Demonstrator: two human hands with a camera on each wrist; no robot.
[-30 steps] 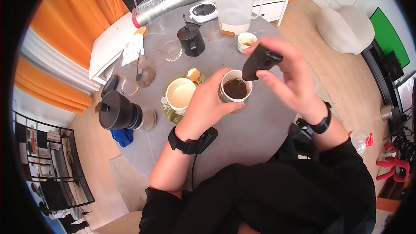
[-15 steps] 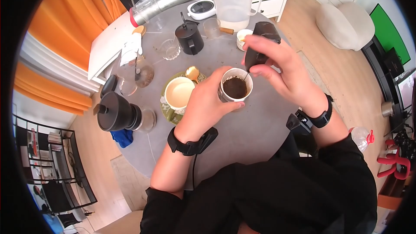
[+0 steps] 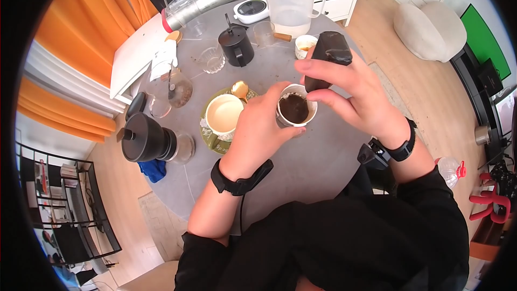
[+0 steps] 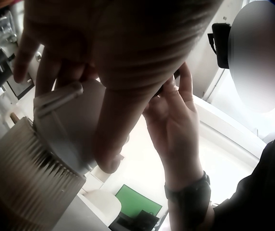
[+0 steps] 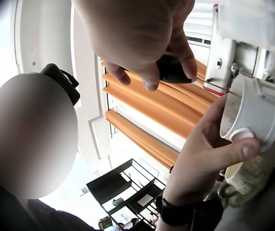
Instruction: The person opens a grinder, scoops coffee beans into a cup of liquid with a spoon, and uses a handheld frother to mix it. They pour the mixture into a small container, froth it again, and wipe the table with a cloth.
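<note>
My left hand (image 3: 261, 113) holds a white cup (image 5: 258, 108) around its side, low over the table. Inside, dark brown coffee-like contents (image 3: 294, 109) cover the bottom, with specks along the inner wall. Between the thumb and fingers of my right hand (image 3: 358, 89) is a black handheld frother (image 3: 328, 56), its handle slanting up above the cup's right rim. In the right wrist view its thin metal shaft (image 5: 213, 84) runs to the cup's mouth, and the tip is hidden. Left of the cup, a cream-filled mug (image 3: 223, 115) stands on a green saucer (image 3: 212, 141) with a golden spoon (image 3: 240, 89).
Farther back on the table are a black kettle (image 3: 236, 47), a small white cup (image 3: 305, 42), a large plastic pitcher (image 3: 291, 8) and a white scale (image 3: 251, 8). A black coffee grinder (image 3: 144, 137) stands at the left edge near a glass jug (image 3: 179, 94).
The frother has swung from leaning right to a steeper slant, its handle end rising away from me then dipping slightly. My left hand keeps its hold, and the cup has shifted slightly right.
</note>
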